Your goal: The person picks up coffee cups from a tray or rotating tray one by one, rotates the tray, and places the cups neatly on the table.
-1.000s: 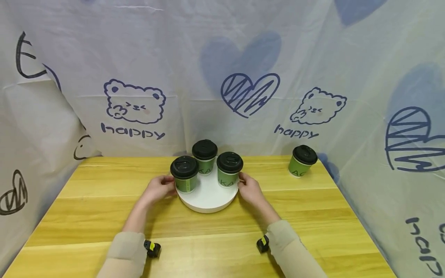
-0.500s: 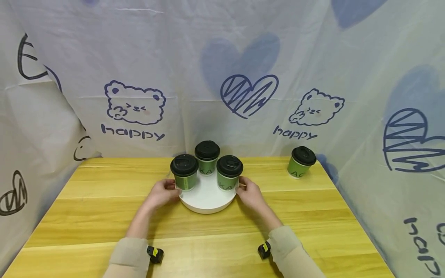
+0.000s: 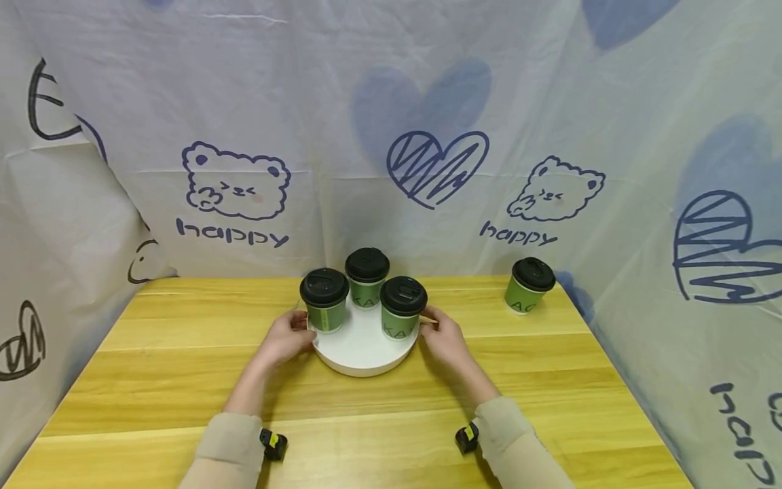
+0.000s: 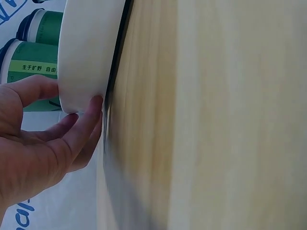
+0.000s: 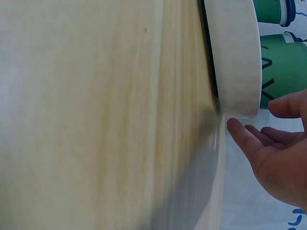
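Note:
A round white turntable [image 3: 360, 353] stands on the table, bearing three green paper cups with black lids: a left cup [image 3: 326, 316], a back cup [image 3: 367, 292] and a right cup [image 3: 398, 324]. My left hand [image 3: 287, 339] grips the turntable's left edge. In the left wrist view its thumb is at the top rim and its fingers [image 4: 86, 125] lie along the side. On the other side my right hand [image 3: 444, 338] is beside the turntable, its fingers [image 5: 244, 138] loosely bent by the side wall and its thumb apart from the rim.
A fourth lidded green cup [image 3: 529, 288] stands at the table's back right. The wooden table [image 3: 366, 421] meets a white printed cloth [image 3: 342, 136] at the back and sides. Each wrist carries a small black camera [image 3: 273, 445].
The turntable has turned a little clockwise seen from above: the left cup went back, the back cup right, the right cup forward. The left hand's thumb has come onto the rim.

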Demonstrator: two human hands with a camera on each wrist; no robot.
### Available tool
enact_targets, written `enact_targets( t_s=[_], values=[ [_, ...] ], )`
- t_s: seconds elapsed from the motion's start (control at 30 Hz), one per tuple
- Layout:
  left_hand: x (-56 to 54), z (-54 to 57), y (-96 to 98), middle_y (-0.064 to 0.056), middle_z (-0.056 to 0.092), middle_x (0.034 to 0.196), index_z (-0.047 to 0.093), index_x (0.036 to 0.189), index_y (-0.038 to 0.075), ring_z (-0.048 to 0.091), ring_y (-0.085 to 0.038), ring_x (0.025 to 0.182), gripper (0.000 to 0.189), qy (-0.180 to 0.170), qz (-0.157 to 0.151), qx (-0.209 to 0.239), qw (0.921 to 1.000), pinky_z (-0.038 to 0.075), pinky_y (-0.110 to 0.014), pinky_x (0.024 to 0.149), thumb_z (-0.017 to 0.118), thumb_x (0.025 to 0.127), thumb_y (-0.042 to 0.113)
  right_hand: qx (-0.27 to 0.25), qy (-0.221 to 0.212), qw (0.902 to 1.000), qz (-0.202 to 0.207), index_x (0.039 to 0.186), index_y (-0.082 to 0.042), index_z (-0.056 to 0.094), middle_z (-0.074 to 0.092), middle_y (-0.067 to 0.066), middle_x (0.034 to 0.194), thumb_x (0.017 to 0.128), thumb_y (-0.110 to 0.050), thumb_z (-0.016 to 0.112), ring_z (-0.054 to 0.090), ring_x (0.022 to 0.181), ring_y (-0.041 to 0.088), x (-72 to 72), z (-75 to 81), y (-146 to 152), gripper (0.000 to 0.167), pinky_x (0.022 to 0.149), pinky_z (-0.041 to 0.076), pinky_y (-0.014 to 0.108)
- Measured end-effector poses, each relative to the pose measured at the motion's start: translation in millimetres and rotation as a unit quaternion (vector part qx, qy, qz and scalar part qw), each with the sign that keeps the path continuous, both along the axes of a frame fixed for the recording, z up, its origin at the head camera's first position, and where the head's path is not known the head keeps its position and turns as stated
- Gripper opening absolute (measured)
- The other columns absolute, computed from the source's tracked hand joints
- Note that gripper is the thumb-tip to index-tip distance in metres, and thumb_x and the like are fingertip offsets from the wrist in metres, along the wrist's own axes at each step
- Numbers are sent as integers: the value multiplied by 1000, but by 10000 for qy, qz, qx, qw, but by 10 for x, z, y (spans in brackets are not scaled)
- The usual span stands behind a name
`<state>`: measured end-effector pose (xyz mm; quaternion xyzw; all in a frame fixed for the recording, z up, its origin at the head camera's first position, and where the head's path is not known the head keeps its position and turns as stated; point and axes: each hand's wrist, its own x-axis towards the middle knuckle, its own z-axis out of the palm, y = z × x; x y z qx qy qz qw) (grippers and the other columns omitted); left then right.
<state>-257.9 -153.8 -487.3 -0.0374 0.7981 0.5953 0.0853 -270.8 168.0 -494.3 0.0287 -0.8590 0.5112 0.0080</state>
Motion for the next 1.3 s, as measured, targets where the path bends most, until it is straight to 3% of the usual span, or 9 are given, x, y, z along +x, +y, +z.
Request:
enact_targets(
  t_s=[0.43, 0.67, 1.07, 1.3],
  values=[
    [-76, -24, 30, -38, 50, 140, 39, 145, -19, 54, -48, 128, 62, 388, -141, -705, 9967, 57, -47, 98, 55, 90, 3, 143, 147, 9996, 179, 140, 9, 57, 64, 25, 136, 95, 1, 52, 65, 122, 38, -24, -56, -14, 46, 105, 53, 47],
    [-96, 24, 13, -38, 51, 142, 41, 144, -18, 54, -50, 128, 63, 500, -340, -1307, 9896, 50, -56, 106, 61, 91, 9, 77, 89, 9997, 198, 141, 9, 56, 63, 25, 137, 96, -1, 53, 64, 122, 38, 12, -37, -20, 46, 106, 52, 48],
    [-151, 16, -17, -34, 60, 130, 50, 137, -16, 62, -42, 113, 53, 767, -576, -1990, 9753, 56, -52, 95, 65, 94, 12, 203, 17, 9994, 273, 144, 10, 53, 59, 28, 141, 96, -3, 57, 66, 122, 39, 101, -51, -10, 49, 103, 55, 46],
    [-176, 12, -25, -31, 61, 126, 52, 136, -16, 61, -38, 107, 52, 1012, -754, -2371, 9632, 55, -52, 96, 64, 92, 9, 133, -44, 9986, 507, 149, 7, 48, 56, 27, 146, 92, -10, 66, 61, 126, 42, 153, -12, 21, 62, 106, 52, 50]
  ],
)
